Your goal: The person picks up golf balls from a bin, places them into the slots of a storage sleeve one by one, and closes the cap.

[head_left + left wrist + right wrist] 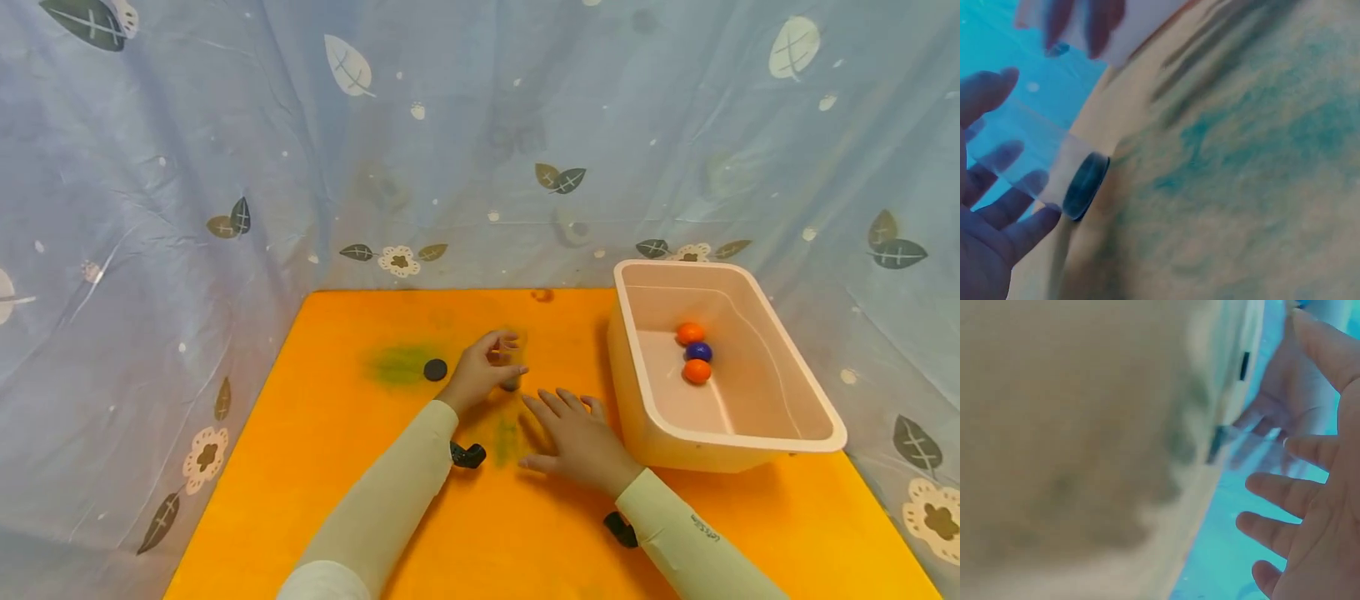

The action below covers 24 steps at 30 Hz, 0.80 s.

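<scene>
A clear cylindrical container (1041,147) with a dark base (1087,186) stands on the orange table (337,500). Around its side curve the fingers and thumb of my left hand (480,375), which holds it. The container is hard to make out in the head view because it is see-through. A flat black disc (435,369), like a lid, lies just left of that hand. My right hand (581,442) hovers to the right of the container, fingers spread and nothing in its grasp; its palm (1329,531) shows in the right wrist view.
To the right stands a pale pink plastic bin (637,367). Inside it lie two orange balls (697,371) and a dark blue ball (699,352). Green smudges (401,364) mark the tabletop. A patterned blue curtain (465,150) hangs along the table's back and sides.
</scene>
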Each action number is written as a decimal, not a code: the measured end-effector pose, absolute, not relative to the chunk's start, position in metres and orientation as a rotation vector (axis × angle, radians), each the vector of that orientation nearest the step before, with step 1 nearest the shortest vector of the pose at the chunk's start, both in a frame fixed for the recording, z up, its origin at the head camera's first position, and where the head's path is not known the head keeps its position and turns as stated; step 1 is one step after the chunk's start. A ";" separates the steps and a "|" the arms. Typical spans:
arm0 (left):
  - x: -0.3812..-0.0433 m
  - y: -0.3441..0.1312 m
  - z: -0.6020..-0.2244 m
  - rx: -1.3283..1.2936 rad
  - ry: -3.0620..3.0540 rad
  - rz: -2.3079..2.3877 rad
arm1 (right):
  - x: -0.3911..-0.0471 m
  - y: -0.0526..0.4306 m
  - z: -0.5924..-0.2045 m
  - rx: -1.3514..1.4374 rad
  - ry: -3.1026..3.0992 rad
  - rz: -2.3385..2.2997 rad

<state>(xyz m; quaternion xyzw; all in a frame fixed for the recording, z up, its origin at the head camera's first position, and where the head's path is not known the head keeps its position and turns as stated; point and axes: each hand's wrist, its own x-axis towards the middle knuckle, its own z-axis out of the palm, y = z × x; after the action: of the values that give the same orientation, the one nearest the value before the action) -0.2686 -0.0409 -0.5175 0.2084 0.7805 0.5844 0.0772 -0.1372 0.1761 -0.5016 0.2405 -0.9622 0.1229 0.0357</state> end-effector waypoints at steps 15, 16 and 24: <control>-0.273 -0.041 -0.528 0.633 2.347 1.783 | -0.145 0.167 -0.369 1.085 -2.688 0.460; -0.273 -0.041 -0.528 0.628 2.341 1.787 | -0.146 0.168 -0.358 1.086 -2.669 0.445; -0.273 -0.042 -0.529 0.625 2.273 1.816 | -0.165 0.199 -0.266 0.966 -2.668 0.387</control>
<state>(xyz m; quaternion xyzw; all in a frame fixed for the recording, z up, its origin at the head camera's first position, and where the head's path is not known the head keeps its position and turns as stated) -0.2731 -0.0423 -0.5287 0.2092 0.7612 0.6083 0.0826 -0.1652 0.1993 -0.2664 0.3340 -0.9227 0.1340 0.1386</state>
